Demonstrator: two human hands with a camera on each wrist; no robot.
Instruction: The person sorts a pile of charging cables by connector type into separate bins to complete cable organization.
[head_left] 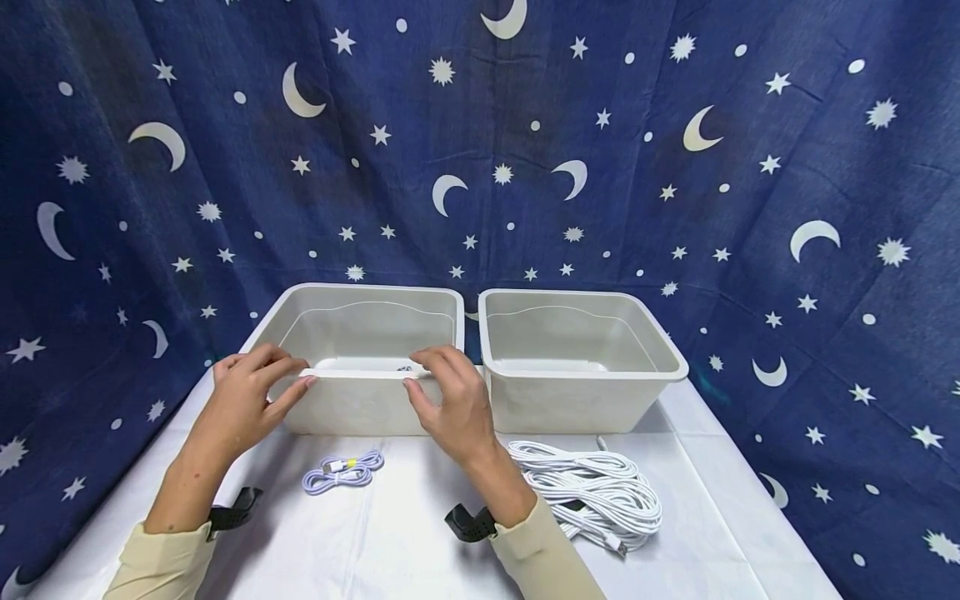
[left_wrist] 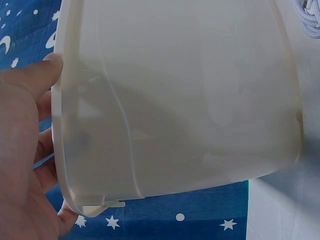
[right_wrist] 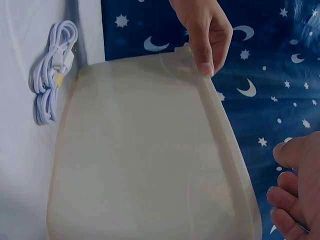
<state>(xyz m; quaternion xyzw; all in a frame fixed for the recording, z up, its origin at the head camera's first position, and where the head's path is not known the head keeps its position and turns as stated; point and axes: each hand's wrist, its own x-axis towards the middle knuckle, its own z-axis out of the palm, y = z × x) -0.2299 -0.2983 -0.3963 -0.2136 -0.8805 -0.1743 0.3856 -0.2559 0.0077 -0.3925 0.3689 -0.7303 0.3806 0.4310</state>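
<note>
Left hand point(head_left: 251, 404) pinches the near rim of the left tub point(head_left: 352, 407), thumb outside and fingers over the edge, close to the tub's left corner. The right hand point(head_left: 457, 400) has hold of nothing: its fingers bend loosely, thumb well apart from them, and the right wrist view shows a gap between it and the rim. The left tub stands upright on the white-covered bench point(head_left: 397, 542), and its front wall hides part of its floor, where a small patterned thing point(head_left: 405, 368) shows just behind the rim, too little of it to name. Just beside it on the right stands a second tub point(head_left: 573, 404). In front of the left tub, between the forearms, lies a coiled pale purple cable point(head_left: 333, 479) with a yellow band point(head_left: 351, 462). A big heap of white cables point(head_left: 607, 496) sits before the second tub, the right forearm covering its left edge. Behind everything hangs a dark blue curtain point(head_left: 517, 242) with moons and stars
</note>
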